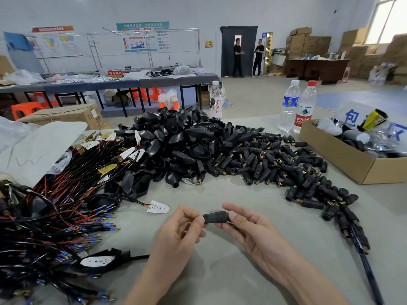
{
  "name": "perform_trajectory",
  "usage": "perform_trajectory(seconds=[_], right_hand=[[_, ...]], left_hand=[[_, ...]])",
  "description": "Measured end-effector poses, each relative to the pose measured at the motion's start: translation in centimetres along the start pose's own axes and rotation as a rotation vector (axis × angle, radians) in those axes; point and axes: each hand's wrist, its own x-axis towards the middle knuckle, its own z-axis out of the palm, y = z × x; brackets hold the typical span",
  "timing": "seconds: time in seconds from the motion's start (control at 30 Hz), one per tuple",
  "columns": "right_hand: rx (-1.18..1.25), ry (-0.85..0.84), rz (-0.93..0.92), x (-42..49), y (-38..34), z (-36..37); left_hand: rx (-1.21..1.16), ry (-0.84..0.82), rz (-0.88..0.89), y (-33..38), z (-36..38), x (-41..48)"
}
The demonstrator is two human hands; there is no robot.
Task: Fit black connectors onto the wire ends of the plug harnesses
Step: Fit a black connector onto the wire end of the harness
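Observation:
A short black connector (215, 217) is held over the table between both hands. My left hand (180, 230) pinches its left end with thumb and fingertips. My right hand (248, 225) holds its right end, fingers curled under it. Loose black connectors with brass tips (282, 166) are heaped at the right. A tangle of black and red wire harnesses with blue-sleeved ends (55, 216) covers the left. No wire is in either hand.
A pile of black plug shells (176, 142) sits at the middle back. A cardboard box (343, 159) stands at the right, three water bottles (305, 106) behind. A small white LED board (158, 207) lies near my left hand. A dark rod (363, 260) lies at right.

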Motion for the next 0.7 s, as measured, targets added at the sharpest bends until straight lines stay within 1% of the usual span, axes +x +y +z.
perform_trajectory(seconds=[0.1, 0.2, 0.27, 0.43, 0.53, 0.6, 0.7], right_hand=[[0.04, 0.028, -0.019, 0.05, -0.25, -0.13], [0.039, 0.057, -0.022, 0.13, -0.14, -0.14], [0.015, 0.06, -0.025, 0.14, -0.09, -0.11], [-0.047, 0.056, -0.011, 0.06, -0.27, -0.02], [-0.088, 0.037, -0.003, -0.05, -0.41, 0.05], [-0.108, 0.058, -0.029, -0.01, -0.54, -0.06], [-0.148, 0.123, -0.115, 0.22, -0.74, -0.54]], left_hand=[[0.066, -0.039, 0.012, -0.11, 0.1, -0.06], [0.119, -0.016, 0.034, -0.27, 0.34, -0.14], [0.178, -0.007, 0.064, -0.58, 0.45, -0.31], [0.408, -0.069, 0.191, -0.9, 0.6, -0.62], [0.494, -0.077, 0.235, -0.69, 0.6, -0.67], [0.526, -0.044, 0.242, -0.63, 0.51, -0.66], [0.568, -0.026, 0.246, -0.48, 0.44, -0.71]])
